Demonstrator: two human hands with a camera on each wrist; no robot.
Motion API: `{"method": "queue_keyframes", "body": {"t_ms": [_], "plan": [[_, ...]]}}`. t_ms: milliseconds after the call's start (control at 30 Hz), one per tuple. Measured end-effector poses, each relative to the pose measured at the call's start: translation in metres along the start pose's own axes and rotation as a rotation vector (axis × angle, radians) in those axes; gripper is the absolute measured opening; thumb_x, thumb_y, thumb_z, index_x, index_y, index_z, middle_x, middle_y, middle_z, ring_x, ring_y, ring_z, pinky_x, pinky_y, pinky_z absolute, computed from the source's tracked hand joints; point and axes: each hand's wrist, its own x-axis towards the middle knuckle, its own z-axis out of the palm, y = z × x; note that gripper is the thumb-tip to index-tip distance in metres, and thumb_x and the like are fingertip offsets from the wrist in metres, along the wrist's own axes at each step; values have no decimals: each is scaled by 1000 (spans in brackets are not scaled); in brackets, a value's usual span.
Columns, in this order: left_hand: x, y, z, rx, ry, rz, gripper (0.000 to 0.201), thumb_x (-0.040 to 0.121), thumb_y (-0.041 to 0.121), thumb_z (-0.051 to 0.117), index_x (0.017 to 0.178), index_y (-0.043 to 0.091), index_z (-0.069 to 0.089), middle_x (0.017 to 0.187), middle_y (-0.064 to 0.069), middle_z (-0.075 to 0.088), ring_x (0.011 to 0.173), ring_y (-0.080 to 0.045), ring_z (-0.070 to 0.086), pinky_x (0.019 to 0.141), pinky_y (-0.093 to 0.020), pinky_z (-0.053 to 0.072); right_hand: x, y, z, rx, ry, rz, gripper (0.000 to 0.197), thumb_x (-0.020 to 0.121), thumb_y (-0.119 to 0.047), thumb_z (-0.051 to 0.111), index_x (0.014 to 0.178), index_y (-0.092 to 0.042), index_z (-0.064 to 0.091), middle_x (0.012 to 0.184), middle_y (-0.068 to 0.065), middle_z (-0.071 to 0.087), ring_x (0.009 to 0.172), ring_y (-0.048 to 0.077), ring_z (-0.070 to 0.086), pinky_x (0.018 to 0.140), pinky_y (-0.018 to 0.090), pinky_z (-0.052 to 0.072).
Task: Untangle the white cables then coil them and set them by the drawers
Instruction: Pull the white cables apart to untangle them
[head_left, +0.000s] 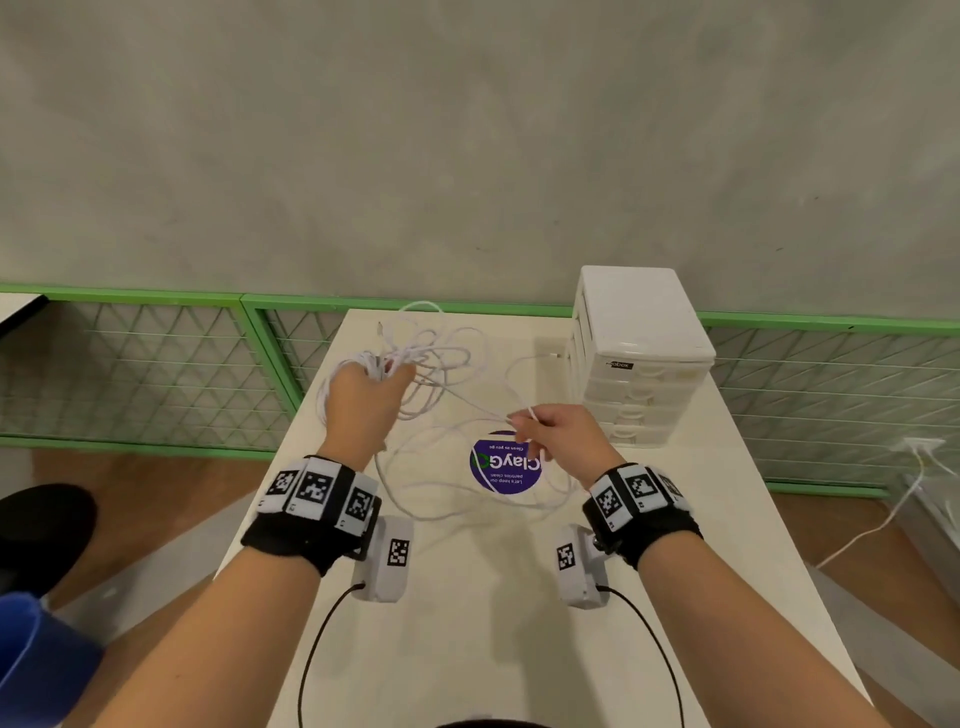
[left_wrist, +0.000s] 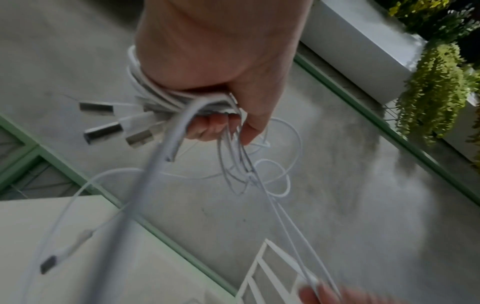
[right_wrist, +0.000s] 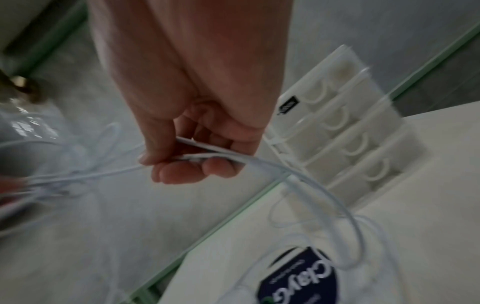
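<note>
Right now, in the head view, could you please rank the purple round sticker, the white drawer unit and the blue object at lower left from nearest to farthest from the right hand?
From the right hand:
1. Purple round sticker, on the table just below and left of the fingers.
2. White drawer unit, standing at the table's far right.
3. Blue object, off the table at the lower left edge.

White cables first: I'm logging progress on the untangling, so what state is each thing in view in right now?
White cables: still tangled, partly bunched, loops trailing onto the table.
Left hand: raised, grips the cable bunch with several plug ends.
Right hand: pinches strands pulled out from the bunch.
Drawers: upright, all shut, one plug end beside them.
Table: round purple sticker under the loops.
</note>
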Motion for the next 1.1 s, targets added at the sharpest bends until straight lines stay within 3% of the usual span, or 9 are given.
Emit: {"method": "queue_keyframes", "body": {"t_ms": [100,267,367,467,600,767,867,933,1100], "plan": [[8,-6,-6,-22,-49,-7,24,85,26,65,73,11,50,63,-10,41,57,-20,38,55,-31,30,0,18,-16,-16,87,50,20,88,-19,64,81,-2,70,67,6,64,49,4,54,54,15,41],[11,-8,-6,-59,-130,-37,18,82,27,64,79,13,53,73,-9,47,61,-21,39,56,-33,30,3,25,-32,50,236,45,11,86,-23,67,84,-13,71,73,4,65,65,12,57,69,22,45],[15,-6,-9,-72,-99,-61,21,85,23,63,75,8,52,73,-13,50,62,-21,42,56,-30,32,5,20,-45,73,304,7,3,82,-21,72,80,-23,69,69,-4,61,62,8,51,64,16,44],[22,-2,-22,-134,-40,-65,24,87,20,61,69,13,47,68,-10,47,57,-19,40,54,-28,30,4,22,-60,59,369,-31,6,83,-18,70,89,-17,72,77,-3,64,71,6,56,62,5,42],[28,1,-32,-172,-5,-83,19,85,19,61,72,10,50,64,-8,46,51,-18,38,52,-26,30,3,36,-69,34,450,-24,20,90,-14,61,107,-10,70,84,-9,62,76,4,54,78,21,42],[17,3,-15,-100,-165,-89,21,84,24,64,71,10,55,64,-9,51,50,-19,42,50,-26,34,8,30,-41,-83,229,-15,29,94,-12,52,121,-17,61,101,2,61,92,15,56,87,25,41],[7,6,-7,-87,-238,-80,22,83,25,67,74,7,58,64,-11,53,48,-19,42,46,-23,33,6,14,-24,-92,60,-46,32,97,-17,47,128,-23,54,94,2,65,80,11,61,76,17,46],[3,9,-3,-100,-276,-74,27,83,27,69,69,8,57,64,-13,52,48,-19,42,46,-23,32,5,4,-13,-65,-50,-49,28,99,-18,44,123,-21,57,88,0,66,74,6,62,67,13,48],[-4,16,-4,-91,-378,-81,38,79,39,74,67,9,55,56,-8,49,44,-15,42,43,-21,35,0,-10,1,153,-174,-53,22,99,-8,43,98,-16,63,71,5,60,52,12,56,56,20,49]]}}
